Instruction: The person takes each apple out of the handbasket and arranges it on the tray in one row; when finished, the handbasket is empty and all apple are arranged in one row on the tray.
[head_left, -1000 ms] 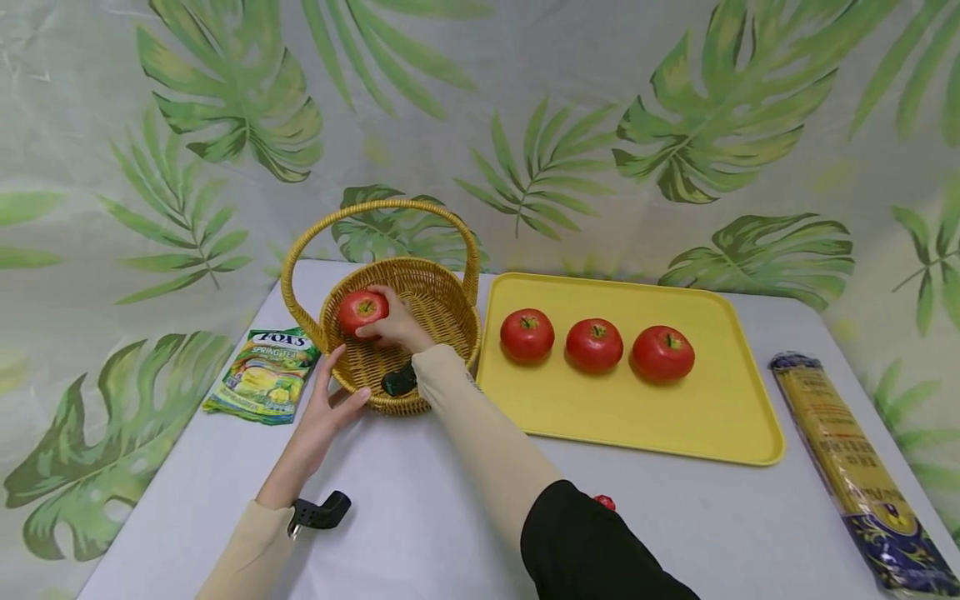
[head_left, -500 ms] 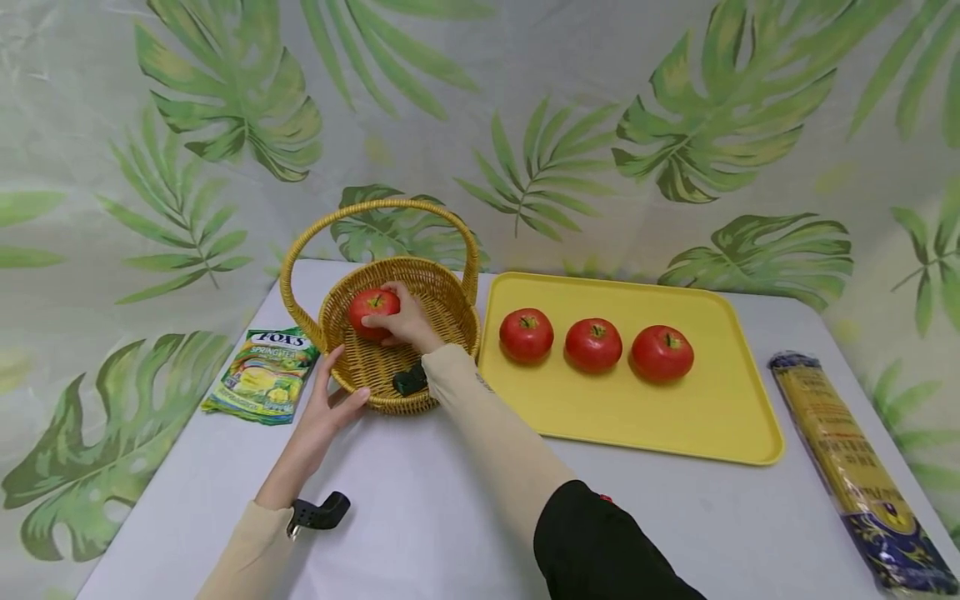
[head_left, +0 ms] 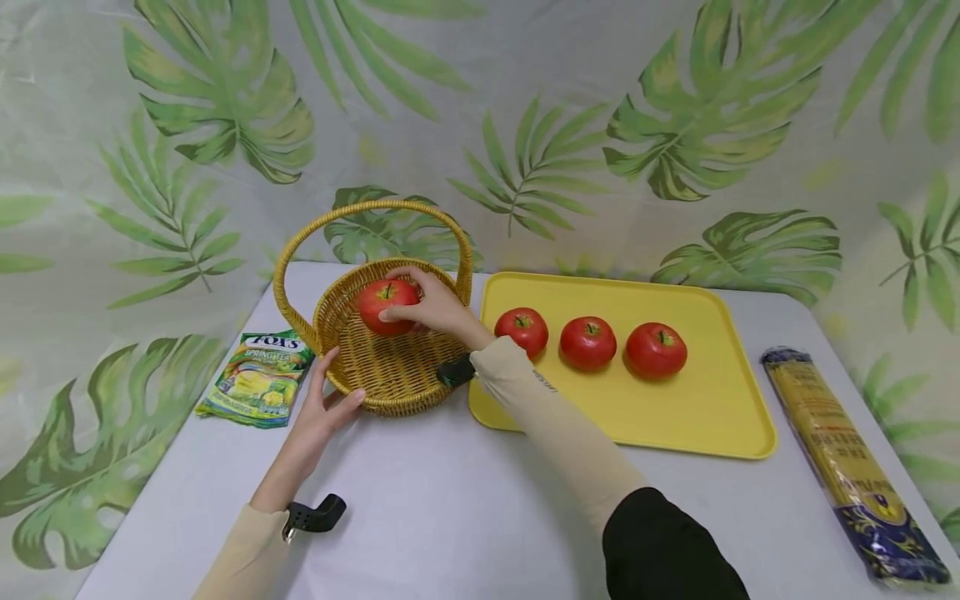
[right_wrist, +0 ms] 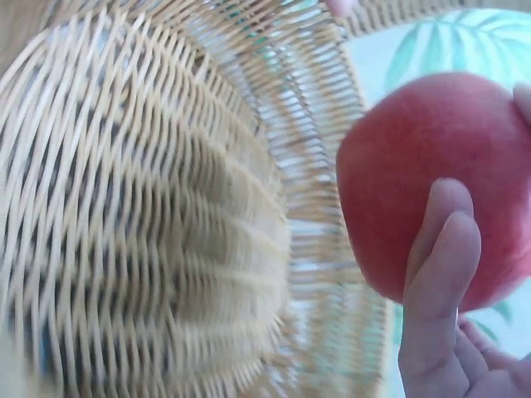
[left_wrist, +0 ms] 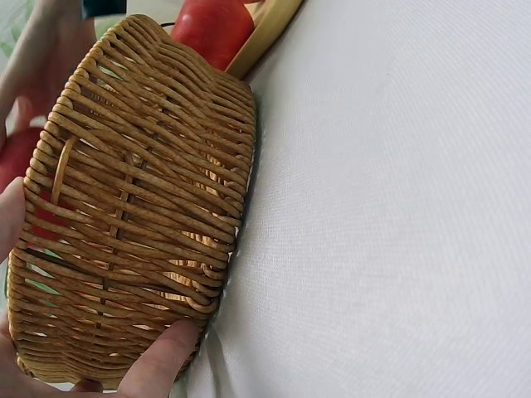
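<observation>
My right hand (head_left: 442, 310) holds a red apple (head_left: 387, 307) over the wicker basket (head_left: 401, 406), thumb on the near side and fingers round the far side. In the right wrist view the apple (right_wrist: 440, 182) appears above the basket's woven wall (right_wrist: 199, 215), with fingers pressed against its skin. My left hand (head_left: 318, 429) grips the basket's near left rim. Seen from the left wrist, one digit (left_wrist: 166, 358) lies low against the outer weave and another reaches the rim. The tall arched handle (head_left: 375, 206) stands upright over the basket.
Right of the basket, a yellow tray (head_left: 570, 417) bears three red apples (head_left: 588, 342) in a row. A green candy bag (head_left: 258, 379) lies left of the basket. A long pack of spaghetti (head_left: 851, 467) lies along the right table edge. A leaf-patterned cloth (head_left: 555, 125) hangs behind.
My right hand has lifted the apple from the basket's left side, moving it up and to the right. The left hand has stayed at the rim.
</observation>
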Tool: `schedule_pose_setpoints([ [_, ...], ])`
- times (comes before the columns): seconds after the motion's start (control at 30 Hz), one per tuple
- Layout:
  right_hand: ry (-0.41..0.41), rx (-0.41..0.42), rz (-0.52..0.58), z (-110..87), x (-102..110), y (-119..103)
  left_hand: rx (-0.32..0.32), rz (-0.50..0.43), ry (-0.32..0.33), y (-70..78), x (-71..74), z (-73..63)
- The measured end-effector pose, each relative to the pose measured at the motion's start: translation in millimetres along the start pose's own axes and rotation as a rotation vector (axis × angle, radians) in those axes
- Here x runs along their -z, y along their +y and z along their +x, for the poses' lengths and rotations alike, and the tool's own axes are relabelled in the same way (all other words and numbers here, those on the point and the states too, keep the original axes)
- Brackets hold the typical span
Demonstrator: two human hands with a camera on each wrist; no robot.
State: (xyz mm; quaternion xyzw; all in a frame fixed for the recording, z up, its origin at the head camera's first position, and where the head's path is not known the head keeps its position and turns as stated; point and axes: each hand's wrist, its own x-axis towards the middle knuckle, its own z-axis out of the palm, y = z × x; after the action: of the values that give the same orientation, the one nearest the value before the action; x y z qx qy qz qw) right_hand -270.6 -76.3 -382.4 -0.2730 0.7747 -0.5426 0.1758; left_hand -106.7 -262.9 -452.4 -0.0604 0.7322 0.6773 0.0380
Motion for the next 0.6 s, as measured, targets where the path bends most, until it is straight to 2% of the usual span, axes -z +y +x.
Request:
schedule_pose_setpoints([
  [0.17,-0.071,0.042,-0.031,-22.3,31,-3,-0.003,-0.002,0.002,0.1,-1.2,0.5],
  [0.27,-0.083,0.054,-0.041,-39.0,50,0,-0.007,-0.004,0.000,0.2,-2.5,0.1],
  [0.53,-0.011,-0.009,-0.065,-90.3,102,19,-0.009,0.001,-0.001,-0.7,-2.5,-1.3],
  [0.6,0.014,-0.040,-0.062,-106.4,114,18,-0.008,0.003,-0.002,-1.1,-1.9,-1.4],
])
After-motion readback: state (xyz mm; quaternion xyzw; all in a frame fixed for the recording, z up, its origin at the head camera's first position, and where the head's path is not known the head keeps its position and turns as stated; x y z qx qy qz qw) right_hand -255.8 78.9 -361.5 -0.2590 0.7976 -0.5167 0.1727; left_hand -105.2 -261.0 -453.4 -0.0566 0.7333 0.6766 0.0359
